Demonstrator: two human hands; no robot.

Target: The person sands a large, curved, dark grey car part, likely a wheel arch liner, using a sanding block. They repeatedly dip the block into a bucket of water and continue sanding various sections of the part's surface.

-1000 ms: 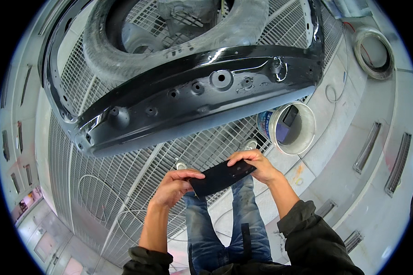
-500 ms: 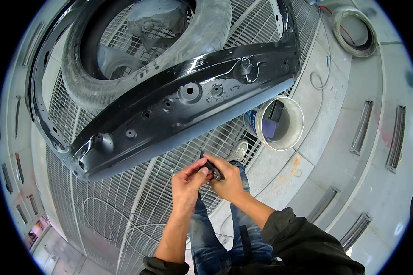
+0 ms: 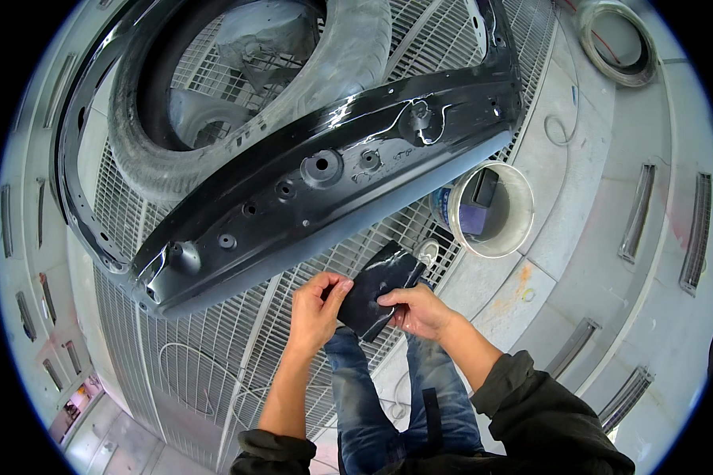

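I grip a thin black sheet [image 3: 376,285], wet and shiny, above my legs. My left hand [image 3: 317,309] pinches its left edge between thumb and fingers. My right hand [image 3: 416,313] has its thumb across the sheet's face, with fingers behind it, partly hidden. Just beyond lies a glossy black metal panel [image 3: 269,226] with several holes, slanting across the grating. To the right of the sheet stands a pale bucket [image 3: 515,233] holding a purple block [image 3: 473,219], a dark block and some liquid.
Metal grating [image 3: 420,36] carries a dusty tyre [image 3: 356,43] behind the panel. A round ring-like object [image 3: 642,67] rests at upper right. Loose cable [image 3: 564,141] runs along the pale floor [image 3: 558,285], beside slotted vents [image 3: 695,229].
The sheet was held flat and wide, was folded small between both hands half a second ago, and now appears opened out again, tilted upward, with my right thumb on its face.
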